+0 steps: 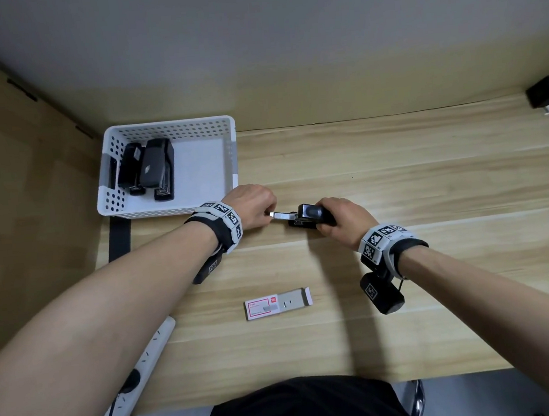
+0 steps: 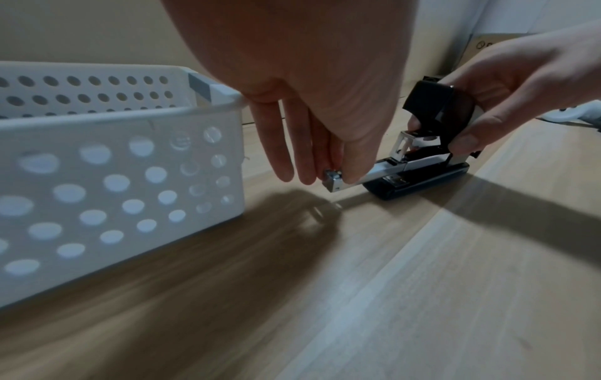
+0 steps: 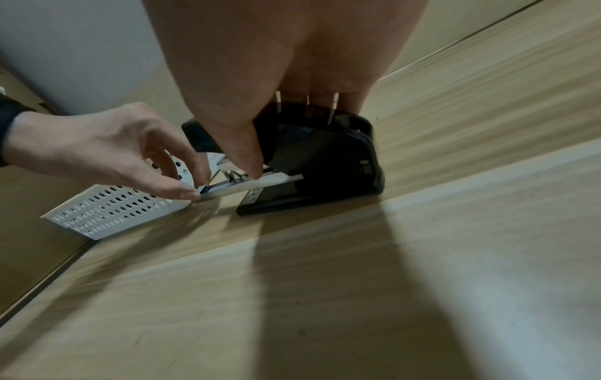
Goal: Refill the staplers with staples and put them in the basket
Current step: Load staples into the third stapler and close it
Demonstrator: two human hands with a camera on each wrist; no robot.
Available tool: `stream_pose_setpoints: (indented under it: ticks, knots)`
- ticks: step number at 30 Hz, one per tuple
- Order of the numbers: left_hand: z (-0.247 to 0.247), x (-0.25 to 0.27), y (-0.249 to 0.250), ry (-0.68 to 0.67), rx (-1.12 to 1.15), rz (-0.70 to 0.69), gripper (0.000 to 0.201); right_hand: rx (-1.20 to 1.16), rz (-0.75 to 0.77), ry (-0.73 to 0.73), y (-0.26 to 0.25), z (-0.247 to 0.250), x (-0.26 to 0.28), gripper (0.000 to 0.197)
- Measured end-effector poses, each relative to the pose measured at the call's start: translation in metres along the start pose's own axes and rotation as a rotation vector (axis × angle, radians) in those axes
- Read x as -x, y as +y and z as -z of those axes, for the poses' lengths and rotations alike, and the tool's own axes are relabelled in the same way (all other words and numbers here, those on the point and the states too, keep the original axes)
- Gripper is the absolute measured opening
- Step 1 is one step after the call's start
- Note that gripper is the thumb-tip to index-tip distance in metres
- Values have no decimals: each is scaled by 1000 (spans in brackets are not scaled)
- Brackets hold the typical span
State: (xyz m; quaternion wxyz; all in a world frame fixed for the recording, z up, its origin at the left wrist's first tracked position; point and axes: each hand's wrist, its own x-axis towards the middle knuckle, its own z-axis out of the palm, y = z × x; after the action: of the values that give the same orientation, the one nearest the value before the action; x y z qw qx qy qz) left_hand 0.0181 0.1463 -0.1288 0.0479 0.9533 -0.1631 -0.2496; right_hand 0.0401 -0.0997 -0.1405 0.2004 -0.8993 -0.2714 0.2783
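Pinching the tip of a silver metal staple tray [image 2: 364, 176], the left hand [image 1: 253, 206] holds it slid out of a black plastic stapler [image 1: 312, 216] on the wooden table [image 1: 396, 170]. The right hand [image 1: 344, 221] grips the stapler's body, just right of the white perforated plastic basket [image 1: 228, 152].

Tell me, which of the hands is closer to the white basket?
Left. The left hand is just beside the basket, near its front corner; the right hand is farther off, gripping the stapler.
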Motion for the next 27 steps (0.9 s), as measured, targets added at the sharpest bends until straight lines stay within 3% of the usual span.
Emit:
stream_pose_setpoints:
  ticks: [10, 15, 19, 23, 25, 27]
  knots:
    - [-3, 0, 2, 6, 48, 42, 14, 8, 4, -7, 2, -2, -2, 32]
    - [-2, 16, 13, 77, 41, 49, 11, 24, 16, 24, -1, 0, 4, 40]
    - [-15, 46, 27, 235, 91, 18, 15, 41, 88, 160, -2, -5, 21, 57]
    - [-38, 86, 45, 308, 147, -12, 16, 21, 206, 375, -7, -16, 45, 67]
    - [-51, 105, 57, 300, 175, 16, 19, 26, 270, 399, -10, -23, 58, 66]
    - [-67, 122, 67, 270, 202, 56, 27, -1, 275, 333, -12, -34, 70, 56]
